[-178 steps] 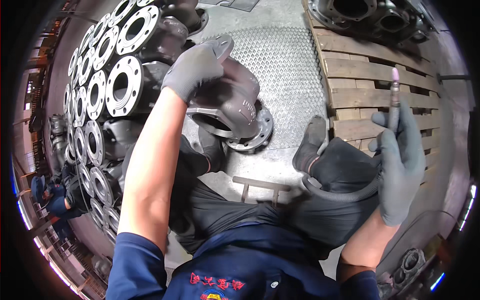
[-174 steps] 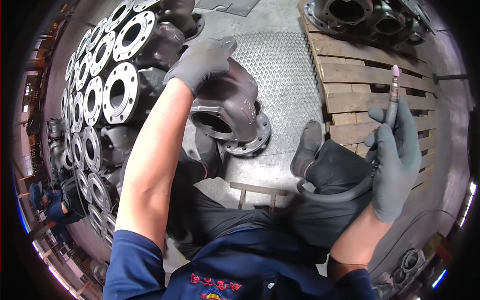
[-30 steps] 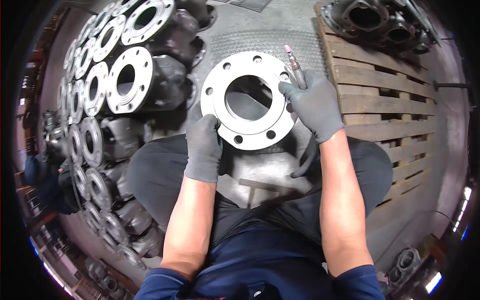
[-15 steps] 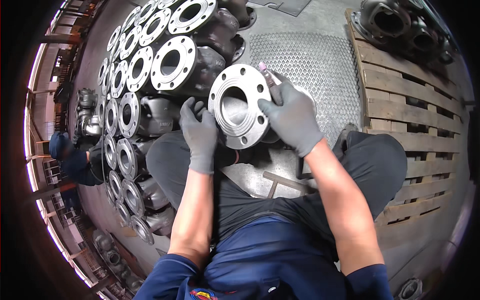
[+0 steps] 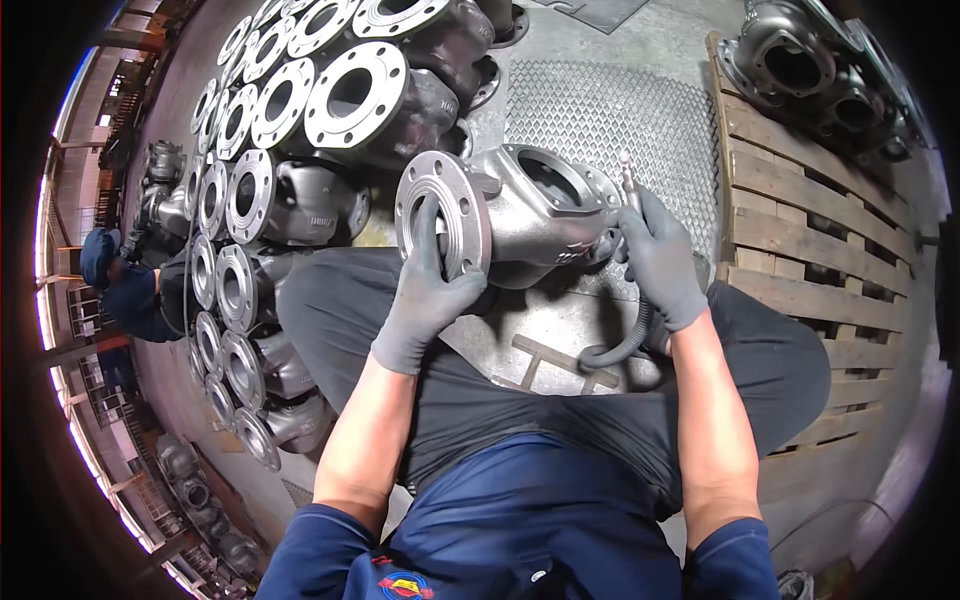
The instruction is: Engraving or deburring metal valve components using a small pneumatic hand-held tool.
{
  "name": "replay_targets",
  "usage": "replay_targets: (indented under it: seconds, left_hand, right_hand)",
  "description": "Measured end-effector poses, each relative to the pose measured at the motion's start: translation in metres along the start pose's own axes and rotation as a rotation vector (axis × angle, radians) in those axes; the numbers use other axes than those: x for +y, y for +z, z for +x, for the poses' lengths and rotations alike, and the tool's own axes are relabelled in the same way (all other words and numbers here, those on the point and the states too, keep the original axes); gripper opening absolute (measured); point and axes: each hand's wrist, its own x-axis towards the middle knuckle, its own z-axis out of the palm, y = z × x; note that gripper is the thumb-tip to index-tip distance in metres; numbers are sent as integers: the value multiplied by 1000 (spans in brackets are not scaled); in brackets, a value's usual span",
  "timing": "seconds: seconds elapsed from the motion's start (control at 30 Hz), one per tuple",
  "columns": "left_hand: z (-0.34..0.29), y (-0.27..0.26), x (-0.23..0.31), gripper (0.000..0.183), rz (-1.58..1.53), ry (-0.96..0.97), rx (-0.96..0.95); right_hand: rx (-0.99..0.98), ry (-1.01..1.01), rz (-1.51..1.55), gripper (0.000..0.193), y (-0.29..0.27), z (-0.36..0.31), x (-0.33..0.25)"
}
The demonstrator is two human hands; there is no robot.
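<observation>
In front of me a grey cast-metal valve body lies on its side, its round bolt-holed flange facing left and an oval opening upward. My gloved left hand grips that flange, fingers reaching into the bore and thumb on the rim. Beside the body's far-right end, my gloved right hand is closed around a slim die grinder with a pink tip pointing up. A dark ribbed hose curls down below this hand toward the floor.
Rows of similar valve bodies stand at the left, flanges outward. A wooden pallet on the right carries more castings. Diamond-patterned metal plate covers the floor ahead. Another person is at far left.
The valve body has turned from its flange facing me to lying sideways. My left hand has gone into the bore; my right hand has left the flange and moved right with the grinder.
</observation>
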Motion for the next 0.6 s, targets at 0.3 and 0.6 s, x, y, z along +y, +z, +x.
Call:
replay_targets:
  seconds: [0.3,0.6]
  left_hand:
    - [1,2,3,120,-96,-51,25]
    - [-17,6,-2,124,-90,-171,60]
  right_hand:
    - [7,64,-145,55,-31,-13,57]
    - [-146,-239,-258,47,19,-8,6]
